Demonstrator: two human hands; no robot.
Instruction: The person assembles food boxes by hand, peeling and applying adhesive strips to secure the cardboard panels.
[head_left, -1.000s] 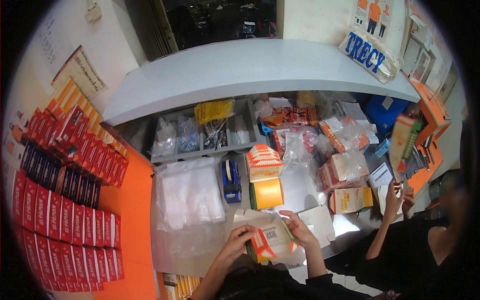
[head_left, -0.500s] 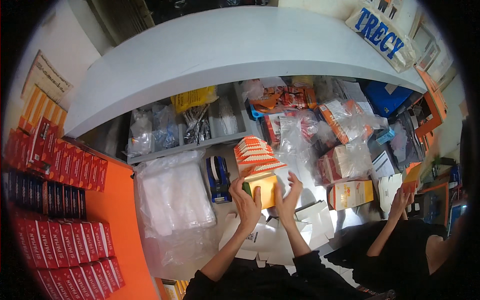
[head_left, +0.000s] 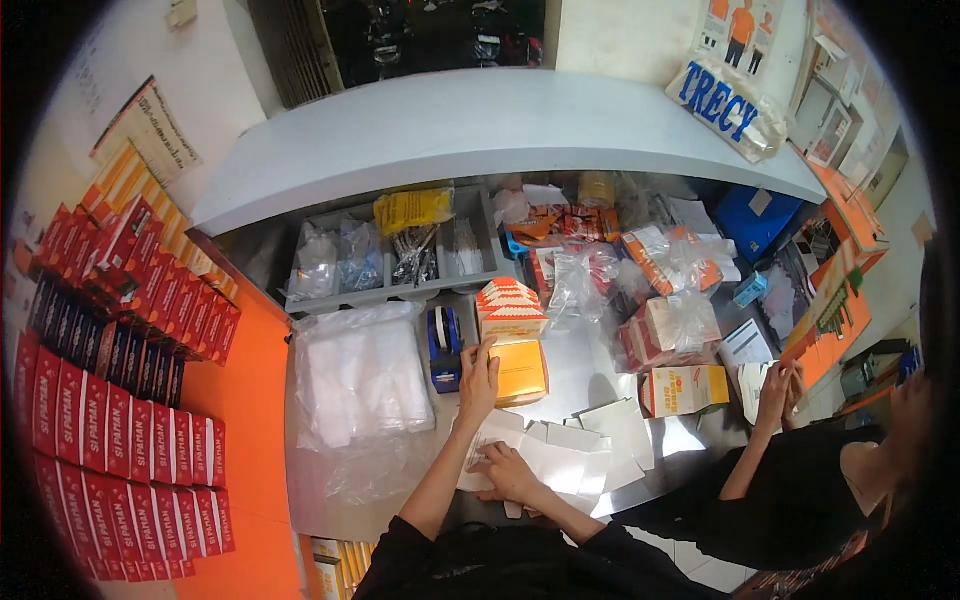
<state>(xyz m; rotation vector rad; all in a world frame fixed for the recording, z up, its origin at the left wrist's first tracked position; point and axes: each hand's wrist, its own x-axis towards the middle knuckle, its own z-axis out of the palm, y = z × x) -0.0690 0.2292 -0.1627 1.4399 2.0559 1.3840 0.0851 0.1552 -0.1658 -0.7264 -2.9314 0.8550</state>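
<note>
A yellow box (head_left: pixel 521 371) stands upright on the metal worktop. Flat along its left side lies my left hand (head_left: pixel 478 378), fingers stretched out against the wall. Lower down, my right hand (head_left: pixel 510 474) rests on a pile of flat white cartons (head_left: pixel 565 458), fingers spread and apart from the yellow box. Just behind that box is a stack of orange-and-white trays with zigzag edges (head_left: pixel 510 308). A blue tape dispenser (head_left: pixel 444 352) stands to the left of my left hand.
Clear plastic bags (head_left: pixel 365 380) lie at the left. Behind are a grey divided bin (head_left: pixel 400 285) and plastic-wrapped packs (head_left: pixel 670 330) under a raised grey counter (head_left: pixel 500 120). Red boxes (head_left: pixel 120 430) are stacked far left. At right, a co-worker's hands (head_left: pixel 775 395) work beside a yellow-and-white carton (head_left: pixel 685 390).
My right hand has left the yellow box and moved down onto the flat white cartons. My left hand stays at the box's left side. The view has tilted up.
</note>
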